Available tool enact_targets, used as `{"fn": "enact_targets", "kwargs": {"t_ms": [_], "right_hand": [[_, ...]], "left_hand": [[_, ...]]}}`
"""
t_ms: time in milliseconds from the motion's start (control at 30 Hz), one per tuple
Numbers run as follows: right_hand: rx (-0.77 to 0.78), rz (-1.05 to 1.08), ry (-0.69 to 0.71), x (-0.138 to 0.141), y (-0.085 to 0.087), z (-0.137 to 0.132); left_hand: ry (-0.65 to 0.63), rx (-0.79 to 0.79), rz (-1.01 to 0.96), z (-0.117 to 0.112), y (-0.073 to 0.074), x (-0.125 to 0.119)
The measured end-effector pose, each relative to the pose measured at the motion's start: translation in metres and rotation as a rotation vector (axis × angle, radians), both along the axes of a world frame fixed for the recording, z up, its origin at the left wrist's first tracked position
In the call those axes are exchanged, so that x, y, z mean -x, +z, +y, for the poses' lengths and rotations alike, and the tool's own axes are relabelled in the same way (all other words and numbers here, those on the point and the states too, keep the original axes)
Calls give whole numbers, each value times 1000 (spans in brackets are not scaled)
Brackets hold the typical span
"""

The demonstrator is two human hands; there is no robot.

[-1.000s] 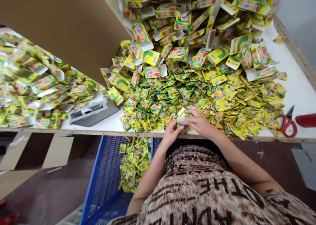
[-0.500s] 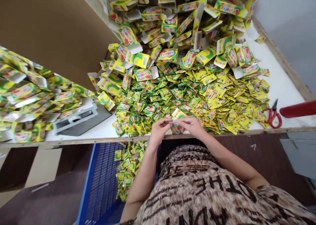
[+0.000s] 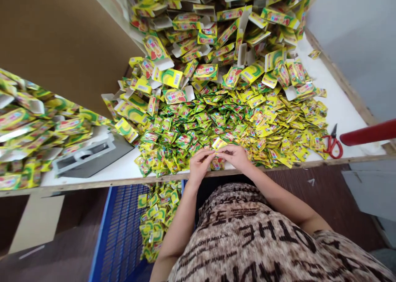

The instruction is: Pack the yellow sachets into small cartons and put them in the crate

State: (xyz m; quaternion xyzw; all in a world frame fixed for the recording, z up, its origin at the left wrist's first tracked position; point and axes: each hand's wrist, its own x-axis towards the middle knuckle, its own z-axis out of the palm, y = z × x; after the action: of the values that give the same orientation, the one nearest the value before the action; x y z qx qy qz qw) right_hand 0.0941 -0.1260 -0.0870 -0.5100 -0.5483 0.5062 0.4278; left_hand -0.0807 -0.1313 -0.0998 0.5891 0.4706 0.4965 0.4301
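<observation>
At the table's front edge, my left hand (image 3: 200,163) and my right hand (image 3: 235,155) meet with fingertips pinched together. Between them is a small yellow-and-green candy box (image 3: 219,143), its near end partly covered by my fingers. Both thumbs and forefingers press at that end. Just beyond my hands spreads a heap of small wrapped candy packets (image 3: 201,119), greener on the left and yellower on the right. Behind the packets rises a pile of open candy boxes (image 3: 206,71) with white flaps sticking out.
Red-handled scissors (image 3: 333,143) lie on the right of the white table (image 3: 334,108), near a red bar (image 3: 368,132). A grey tape dispenser (image 3: 93,158) stands left, below a large brown board (image 3: 58,34). Under the table edge, a blue crate (image 3: 119,224) holds filled boxes (image 3: 157,222).
The white flap seen between my fingertips is now out of sight, and my fingers sit closer together on the box. The whole view has shifted slightly.
</observation>
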Motion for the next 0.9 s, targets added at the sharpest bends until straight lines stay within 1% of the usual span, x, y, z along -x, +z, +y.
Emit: {"fn": "enact_targets", "kwargs": {"t_ms": [100,167,200,300,333,400,433,467,500,533,567,600,633,667,700,733,767,800,833,867,900], "right_hand": [[-268,-157,31,-1,-5,-8],[-414,-252,51,-1,-10,-17],[-463,-300,61,0,-12,-20],[-541,-438,128,-7,-12,-20],[-555,-473,148,-14,-10,-15],[-565,-554,112,-39,-1,5],[-557,-621,-66,-56,4,18],[-520,-724,-286,-74,9,32],[-465,-845,-459,-92,14,45],[-404,-940,-570,-110,18,56],[-350,-997,-604,-124,22,66],[-334,-1024,-585,-136,26,72],[-336,-1025,-547,-143,30,77],[-349,-997,-492,-146,33,80],[-360,-938,-430,-144,37,82],[-358,-849,-358,-138,41,85],[-339,-736,-273,-128,45,89],[-304,-612,-178,-115,47,96],[-265,-491,-71,-101,49,104],[-238,-401,24,-86,49,113],[-218,-368,103,-72,48,124]], "left_hand": [[-39,-130,41,-1,-3,5],[-81,-165,66,-2,-7,8],[-106,-166,76,-3,-9,9],[-163,-129,125,-5,-16,8],[-178,-115,158,-5,-18,6],[-200,-106,219,-5,-17,1],[-199,-104,225,-6,-15,0],[-178,-98,206,-7,-10,1],[-130,-86,168,-9,-5,4],[-63,-67,124,-13,2,11],[-4,-34,89,-18,9,22],[26,18,76,-25,16,37],[14,90,93,-34,21,55],[-45,180,136,-45,23,76],[-151,296,206,-56,22,98],[-243,418,285,-69,17,120],[-296,534,357,-82,9,140],[-289,637,430,-95,-3,157],[-249,734,528,-108,-15,172],[-183,823,639,-119,-28,184],[-114,894,740,-129,-40,193]]}}
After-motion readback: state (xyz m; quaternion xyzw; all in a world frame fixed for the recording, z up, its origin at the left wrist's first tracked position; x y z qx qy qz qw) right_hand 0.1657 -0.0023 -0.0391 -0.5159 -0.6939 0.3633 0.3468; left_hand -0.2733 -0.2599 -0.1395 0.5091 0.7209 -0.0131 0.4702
